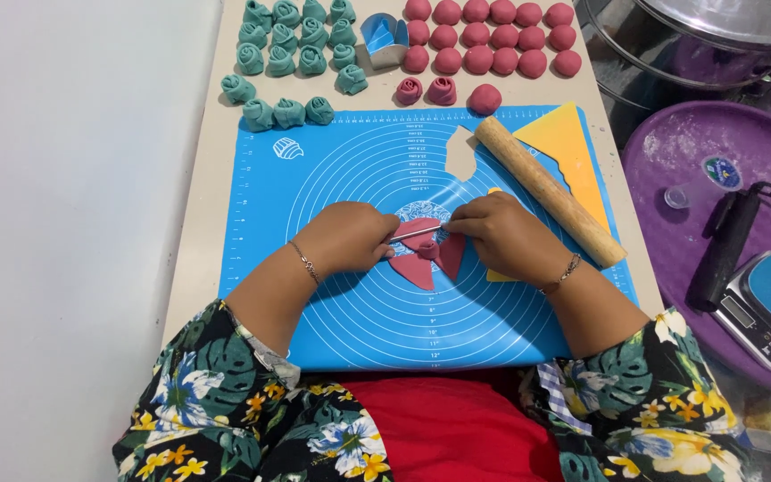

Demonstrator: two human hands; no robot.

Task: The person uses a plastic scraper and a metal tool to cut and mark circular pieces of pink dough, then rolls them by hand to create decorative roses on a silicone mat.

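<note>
Pink dough [423, 259]: lies on the blue mat [332, 178], between both hands.
Left hand [347, 238]: curled, fingertips pressing the dough's left edge.
Right hand [499, 234]: pinching what looks like a thin stick [418, 232] across the dough.

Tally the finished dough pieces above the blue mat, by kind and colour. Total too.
Teal roses: 17
Pink balls: 19
Pink roses: 2
Total: 38
</note>
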